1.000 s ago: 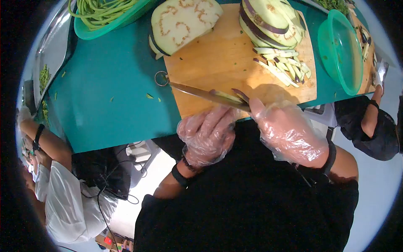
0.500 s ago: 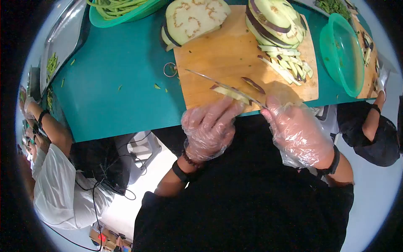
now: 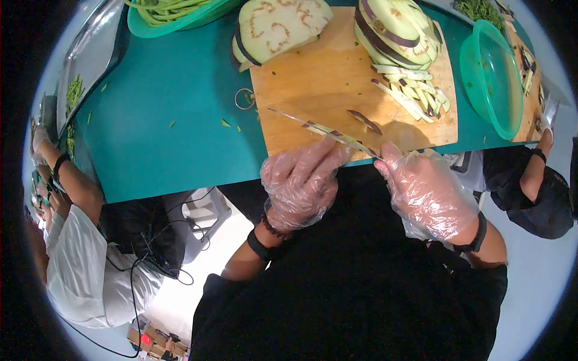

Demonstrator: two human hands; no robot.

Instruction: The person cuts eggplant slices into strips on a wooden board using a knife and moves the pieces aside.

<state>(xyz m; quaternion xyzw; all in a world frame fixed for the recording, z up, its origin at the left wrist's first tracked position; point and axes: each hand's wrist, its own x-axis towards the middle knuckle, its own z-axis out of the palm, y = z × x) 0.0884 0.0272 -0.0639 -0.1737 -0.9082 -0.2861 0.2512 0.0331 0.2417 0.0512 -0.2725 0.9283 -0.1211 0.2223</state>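
My right hand [image 3: 430, 189], in a clear plastic glove, is closed around the handle end of a knife [image 3: 289, 115]. The blade lies over a strip of eggplant [image 3: 337, 136] near the front edge of the wooden cutting board [image 3: 301, 84]. Gloved too, my left hand [image 3: 304, 180] presses its fingertips on that strip from the near side. A dark-skinned sliver [image 3: 364, 121] rests just beyond the blade. Cut strips [image 3: 415, 93] lie at the board's right, below stacked eggplant slices [image 3: 400, 36]. More large slices [image 3: 280, 27] overlap the board's left corner.
A green basket [image 3: 490, 78] stands right of the board, and a bowl of green beans [image 3: 180, 24] at the back left. A metal ring [image 3: 244, 98] touches the board's left side. A metal tray [image 3: 90, 54] is at the left. People are at both sides.
The knife blade has come down onto the eggplant strip and its tip sits slightly nearer to me. My right hand has lowered a little; my left hand has hardly moved.
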